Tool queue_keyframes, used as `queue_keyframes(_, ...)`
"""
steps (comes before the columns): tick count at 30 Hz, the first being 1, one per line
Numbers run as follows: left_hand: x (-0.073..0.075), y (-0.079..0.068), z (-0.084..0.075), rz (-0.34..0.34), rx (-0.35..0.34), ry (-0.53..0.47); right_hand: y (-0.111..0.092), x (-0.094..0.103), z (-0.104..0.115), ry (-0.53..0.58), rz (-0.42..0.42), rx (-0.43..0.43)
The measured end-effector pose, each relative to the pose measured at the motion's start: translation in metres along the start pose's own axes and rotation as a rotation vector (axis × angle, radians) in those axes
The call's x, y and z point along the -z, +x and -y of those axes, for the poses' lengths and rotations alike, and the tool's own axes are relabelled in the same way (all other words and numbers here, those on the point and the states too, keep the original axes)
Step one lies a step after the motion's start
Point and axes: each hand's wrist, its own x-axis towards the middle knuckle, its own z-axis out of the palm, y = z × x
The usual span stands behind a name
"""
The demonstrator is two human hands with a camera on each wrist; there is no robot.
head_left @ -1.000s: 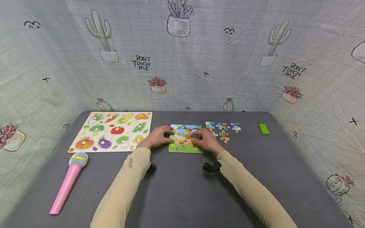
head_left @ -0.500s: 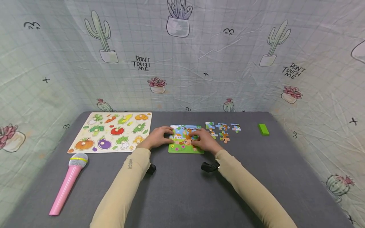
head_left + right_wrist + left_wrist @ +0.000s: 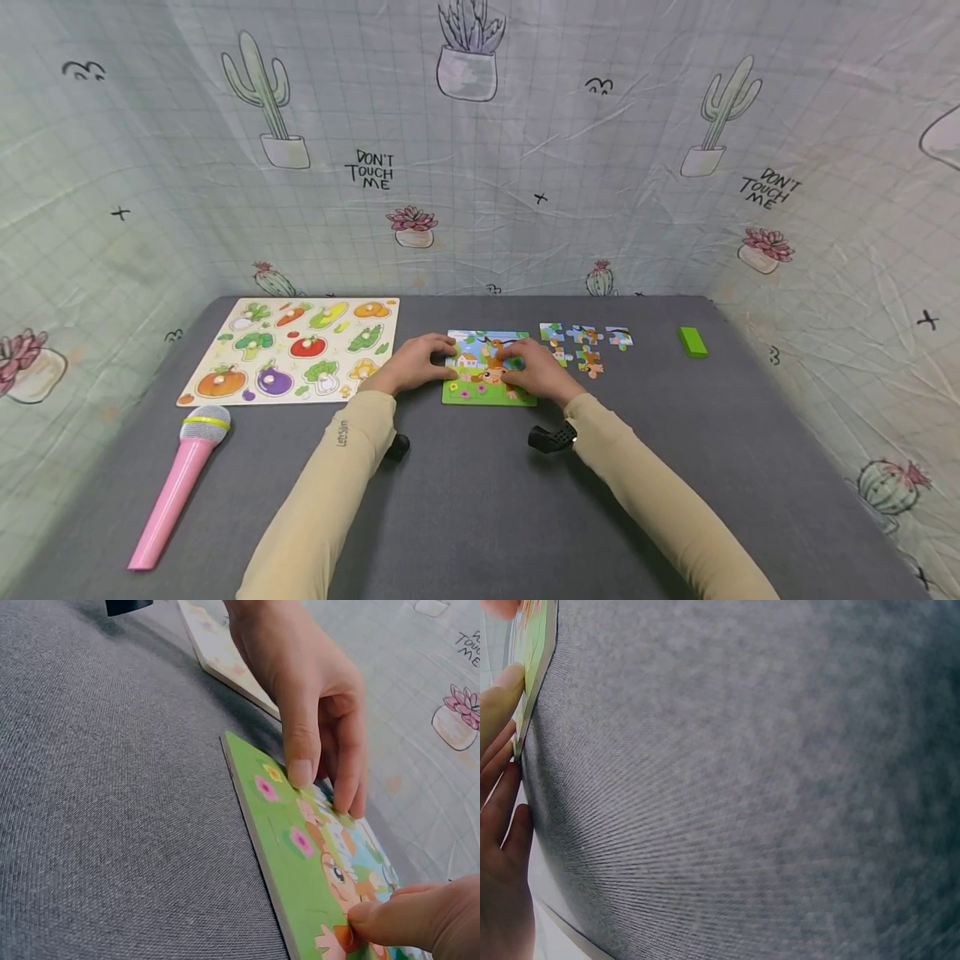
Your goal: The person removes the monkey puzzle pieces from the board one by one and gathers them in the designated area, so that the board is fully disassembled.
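Note:
A jigsaw puzzle board [image 3: 480, 397] with a monkey, a house and flowers on green lies in the middle of the table. My left hand [image 3: 411, 363] is at its left edge; in the right wrist view the left thumb [image 3: 300, 769] and the fingertips rest on the edge, fairly straight. With thumb and forefinger spread across the monkey picture, my right hand [image 3: 547, 372] pinches a jigsaw piece at the board's right half. That piece is mostly hidden under the fingers. The right thumb [image 3: 375, 919] presses at the monkey's face.
Several loose jigsaw pieces [image 3: 588, 362] lie right of the board. Farther right is a green block [image 3: 693, 342]. A vegetable peg board [image 3: 247, 358] lies at the left, with a pink microphone [image 3: 176, 492] in front. A patterned cloth [image 3: 480, 167] surrounds the table.
My right hand has shifted slightly left over the monkey picture, its thumb and forefinger still close to the surface. The left hand has stayed at the board's left edge.

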Motion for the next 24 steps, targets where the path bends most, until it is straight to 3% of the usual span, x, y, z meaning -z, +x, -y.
queue_keyframes(15,0.001,-0.0012,-0.0032,0.002,-0.004,0.007,-0.002,-0.0043,-0.0049,-0.03,-0.058,0.047)
queue_keyframes(24,0.0006,-0.0009,-0.0016,0.004,0.001,0.006,-0.0039,-0.0055,-0.0055,-0.073,-0.047,0.003)
